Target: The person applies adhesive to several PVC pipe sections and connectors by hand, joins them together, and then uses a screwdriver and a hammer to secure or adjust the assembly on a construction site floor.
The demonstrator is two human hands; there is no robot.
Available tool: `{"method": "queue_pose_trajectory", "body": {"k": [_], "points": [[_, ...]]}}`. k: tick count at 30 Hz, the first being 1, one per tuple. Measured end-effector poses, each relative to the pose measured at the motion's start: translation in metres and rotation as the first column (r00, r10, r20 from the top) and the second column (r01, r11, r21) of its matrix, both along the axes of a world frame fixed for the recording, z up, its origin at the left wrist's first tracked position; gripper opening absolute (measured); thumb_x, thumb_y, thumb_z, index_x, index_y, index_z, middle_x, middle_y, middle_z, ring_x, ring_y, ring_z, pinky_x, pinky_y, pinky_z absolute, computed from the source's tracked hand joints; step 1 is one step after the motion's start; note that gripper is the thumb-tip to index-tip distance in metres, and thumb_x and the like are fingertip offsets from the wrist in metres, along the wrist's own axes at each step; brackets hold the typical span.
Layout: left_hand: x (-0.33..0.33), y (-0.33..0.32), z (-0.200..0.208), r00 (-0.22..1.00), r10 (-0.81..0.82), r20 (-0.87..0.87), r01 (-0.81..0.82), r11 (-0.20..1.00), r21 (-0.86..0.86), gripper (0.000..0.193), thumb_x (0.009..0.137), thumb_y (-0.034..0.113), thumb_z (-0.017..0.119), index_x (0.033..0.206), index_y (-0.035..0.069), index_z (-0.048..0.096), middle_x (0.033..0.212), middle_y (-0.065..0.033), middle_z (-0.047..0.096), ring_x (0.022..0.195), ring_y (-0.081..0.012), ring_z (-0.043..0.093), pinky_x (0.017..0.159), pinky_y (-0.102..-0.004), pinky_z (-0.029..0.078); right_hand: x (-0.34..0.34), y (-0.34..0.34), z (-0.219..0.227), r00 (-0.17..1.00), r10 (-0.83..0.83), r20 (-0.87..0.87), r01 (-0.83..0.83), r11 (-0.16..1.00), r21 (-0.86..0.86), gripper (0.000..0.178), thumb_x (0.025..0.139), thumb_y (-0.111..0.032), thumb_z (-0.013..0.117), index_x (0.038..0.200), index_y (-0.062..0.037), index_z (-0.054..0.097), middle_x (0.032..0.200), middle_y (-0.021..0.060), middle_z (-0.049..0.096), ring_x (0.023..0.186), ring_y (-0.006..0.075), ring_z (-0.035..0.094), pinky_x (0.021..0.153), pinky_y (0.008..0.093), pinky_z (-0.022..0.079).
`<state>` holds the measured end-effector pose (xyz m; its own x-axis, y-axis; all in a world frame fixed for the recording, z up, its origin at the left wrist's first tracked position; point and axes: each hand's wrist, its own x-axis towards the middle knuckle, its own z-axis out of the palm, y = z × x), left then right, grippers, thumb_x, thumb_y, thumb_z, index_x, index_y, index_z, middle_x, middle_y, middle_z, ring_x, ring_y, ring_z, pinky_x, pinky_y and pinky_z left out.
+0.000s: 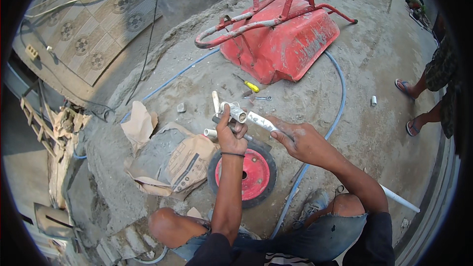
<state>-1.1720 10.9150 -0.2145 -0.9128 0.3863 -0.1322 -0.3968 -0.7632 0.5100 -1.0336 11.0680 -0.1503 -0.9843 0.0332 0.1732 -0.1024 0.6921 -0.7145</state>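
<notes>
In front of me, my left hand [230,134] is closed around a short white plastic pipe fitting [238,113], its open end facing right. My right hand [306,143] grips a white pipe piece [261,121] smeared with grey, its tip a little apart from the fitting's open end. Another slim white tube [215,101] stands out just beyond my left fingers, and a short white pipe end [210,132] shows beside that hand. Below my hands lies a wheel with a red hub and black tyre [255,170], partly covered by my left forearm.
A red wheelbarrow [281,44] lies upside down ahead. A yellow-handled screwdriver [251,86] and a wrench [262,98] are on the sandy ground. A blue hose [341,83] curves around me. A torn paper sack [180,162] lies left; a sandalled person [438,88] stands right.
</notes>
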Motion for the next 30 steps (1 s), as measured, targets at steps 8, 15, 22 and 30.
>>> {"method": "queue_pose_trajectory", "body": {"k": [8,15,22,30], "points": [[0.011,0.013,-0.01,0.613,-0.006,-0.79,-0.574,0.683,-0.451,0.046,0.087,0.009,0.063,0.128,0.002,0.044,0.095,-0.0095,0.064,0.079,-0.0114,0.061,0.068,-0.0229,0.049,0.006,0.053,-0.084,0.978,-0.209,0.002,0.209,0.978,0.012,0.038,0.091,-0.025,0.054,0.127,-0.0127,0.052,0.085,0.0224,0.062,0.075,0.0402,0.059,0.067,0.0439,0.047],[0.024,0.018,-0.014,0.73,-0.079,-0.679,-0.327,0.831,-0.449,0.047,0.086,0.01,0.064,0.127,0.001,0.044,0.101,-0.0076,0.061,0.087,-0.0115,0.059,0.075,-0.0242,0.048,0.019,0.07,-0.148,0.952,-0.286,0.109,0.268,0.952,0.15,0.038,0.089,-0.024,0.056,0.126,-0.012,0.053,0.097,0.0195,0.063,0.083,0.0381,0.06,0.071,0.043,0.048],[0.033,0.02,-0.019,0.742,-0.323,-0.588,-0.106,0.809,-0.578,0.056,0.086,0.012,0.064,0.135,0.001,0.04,0.096,-0.0073,0.063,0.086,-0.0123,0.06,0.072,-0.0248,0.048,0.015,0.052,-0.099,0.976,-0.204,-0.076,0.192,0.972,-0.135,0.034,0.087,-0.024,0.061,0.116,-0.0082,0.06,0.095,0.0195,0.062,0.084,0.0343,0.062,0.072,0.0382,0.049],[0.05,0.033,-0.022,0.677,-0.458,-0.576,-0.075,0.735,-0.673,0.06,0.079,0.007,0.069,0.134,0.005,0.046,0.107,-0.0067,0.063,0.08,-0.0093,0.058,0.069,-0.0236,0.048,-0.002,0.036,-0.027,0.947,-0.132,-0.294,0.037,0.951,-0.307,0.026,0.085,-0.015,0.064,0.109,-0.0048,0.063,0.089,0.0125,0.063,0.08,0.0215,0.061,0.07,0.0316,0.048]]}}
